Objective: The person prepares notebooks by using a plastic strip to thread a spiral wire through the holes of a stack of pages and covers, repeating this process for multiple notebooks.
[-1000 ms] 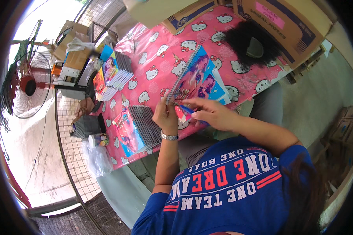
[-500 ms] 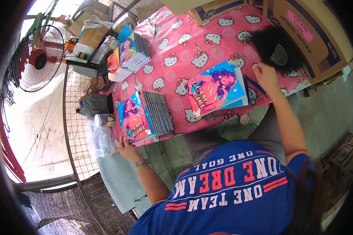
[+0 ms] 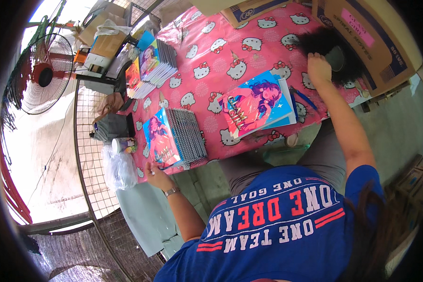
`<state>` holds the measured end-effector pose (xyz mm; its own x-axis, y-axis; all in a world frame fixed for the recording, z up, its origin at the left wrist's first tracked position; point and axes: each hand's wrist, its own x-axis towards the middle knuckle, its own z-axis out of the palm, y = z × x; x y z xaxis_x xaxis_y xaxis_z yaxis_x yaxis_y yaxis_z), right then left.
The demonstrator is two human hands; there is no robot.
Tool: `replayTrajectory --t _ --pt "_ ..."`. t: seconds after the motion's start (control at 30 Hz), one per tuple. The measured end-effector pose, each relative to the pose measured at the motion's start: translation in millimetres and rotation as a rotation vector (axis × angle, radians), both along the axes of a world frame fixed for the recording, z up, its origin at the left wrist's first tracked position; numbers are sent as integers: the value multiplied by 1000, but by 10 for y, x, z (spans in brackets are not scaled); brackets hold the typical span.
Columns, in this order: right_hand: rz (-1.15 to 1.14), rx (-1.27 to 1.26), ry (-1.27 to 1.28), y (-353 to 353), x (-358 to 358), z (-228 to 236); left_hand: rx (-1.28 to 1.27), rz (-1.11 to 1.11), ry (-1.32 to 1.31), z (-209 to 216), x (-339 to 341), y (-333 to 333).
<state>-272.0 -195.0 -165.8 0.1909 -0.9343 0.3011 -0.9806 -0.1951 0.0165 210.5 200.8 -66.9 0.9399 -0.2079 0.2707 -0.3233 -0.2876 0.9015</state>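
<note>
My right hand (image 3: 319,68) reaches to the near left edge of a heap of thin black strands (image 3: 312,40). Its fingers are bent together, and what they hold, if anything, is too small to make out. A dull green rounded piece (image 3: 335,58) lies in the heap. My left hand (image 3: 157,176) is at the table's front edge, just below a stack of spiral notebooks (image 3: 187,136) with a pink and blue cover. Its fingers are curled, with a small pale spot between them. Between my hands lies a pile of loose printed covers (image 3: 254,103).
Blue pen-like tools (image 3: 305,99) lie right of the covers. More notebooks (image 3: 157,61) stand at the far left. Cardboard boxes (image 3: 385,66) line the back right of the pink patterned table (image 3: 211,155). A lidded jar (image 3: 122,145), plastic bag (image 3: 119,167) and fan (image 3: 43,74) are left.
My right hand has moved away from me to the black heap. The left hand has shifted slightly down from the notebook's corner, its fingers curling more.
</note>
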Motion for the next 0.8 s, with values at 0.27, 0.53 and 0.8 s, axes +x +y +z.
replayTrajectory --t 0.27,0.53,0.8 --pt "89 -119 -712 101 163 397 233 -978 -577 312 -1613 -2010" --pt "237 57 -1017 573 -82 862 760 -1246 -341 -468 -1824 -2999" --pt "239 244 -1291 967 44 761 636 -1158 -157 -444 -1855 -2975"
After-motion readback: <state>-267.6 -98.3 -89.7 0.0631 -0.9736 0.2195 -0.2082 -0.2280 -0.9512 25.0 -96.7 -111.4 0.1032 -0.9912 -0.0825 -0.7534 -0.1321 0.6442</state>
